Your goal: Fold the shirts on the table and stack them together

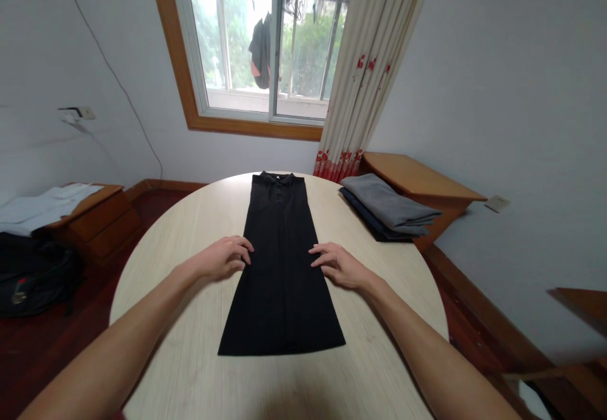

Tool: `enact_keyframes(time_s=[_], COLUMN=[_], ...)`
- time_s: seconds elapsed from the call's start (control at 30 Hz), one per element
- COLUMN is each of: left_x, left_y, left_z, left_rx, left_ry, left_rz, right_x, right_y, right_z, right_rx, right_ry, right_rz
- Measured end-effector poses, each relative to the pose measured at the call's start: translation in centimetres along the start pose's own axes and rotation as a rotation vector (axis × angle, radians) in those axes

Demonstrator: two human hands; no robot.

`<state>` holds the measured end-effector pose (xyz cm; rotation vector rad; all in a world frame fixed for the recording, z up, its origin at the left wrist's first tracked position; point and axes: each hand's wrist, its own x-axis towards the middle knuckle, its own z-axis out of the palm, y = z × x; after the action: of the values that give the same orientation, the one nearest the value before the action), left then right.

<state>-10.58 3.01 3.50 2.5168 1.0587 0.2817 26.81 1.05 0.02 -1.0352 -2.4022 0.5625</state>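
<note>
A black collared shirt (283, 268) lies flat on the table, its sides folded in to a long strip. Its collar points away from me and the wide hem lies toward me. At the shirt's left edge is my left hand (225, 257), fingers curved and apart, fingertips at the fabric. My right hand (342, 265) is at the opposite edge, also with spread, slightly bent fingers touching or just over the cloth. Neither hand grips anything that I can see.
The round pale table (180, 319) carries a stack of folded grey and dark clothes (389, 205) at its right. Behind that stands a wooden cabinet (417, 176) by the curtain (372, 59). A nightstand (102, 221) and a black bag (35, 274) are at left.
</note>
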Motion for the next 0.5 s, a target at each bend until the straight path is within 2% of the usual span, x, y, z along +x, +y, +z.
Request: enact_keyframes(time_s=[0.1,0.2,0.3,0.37,0.43,0.5], left_x=[-0.9,-2.9,-4.2,-3.6,-1.8,0.5], left_y=[0.7,2.2,4.2,4.7,4.2,3.0], left_z=[0.4,-0.1,-2.2,-3.8,-4.8,-4.7], left_rx=[-0.096,-0.245,-0.414,-0.551,-0.728,-0.905], left_ry=[0.004,-0.038,-0.187,-0.24,-0.124,0.154], left_rz=[0.023,0.066,0.089,0.045,-0.041,-0.146], right_x=[-0.8,-1.9,-2.2,-1.4,0.4,2.5], right_y=[-1.5,-3.9,-6.2,-6.7,-6.1,-4.6], right_z=[-0.9,-2.8,-5.6,-7.4,-8.2,-7.8], right_rx=[0.123,0.269,0.377,0.466,0.57,0.663], right_ry=[-0.017,-0.151,-0.365,-0.416,-0.274,0.015], right_rz=[0.051,0.067,0.054,0.088,0.17,0.282])
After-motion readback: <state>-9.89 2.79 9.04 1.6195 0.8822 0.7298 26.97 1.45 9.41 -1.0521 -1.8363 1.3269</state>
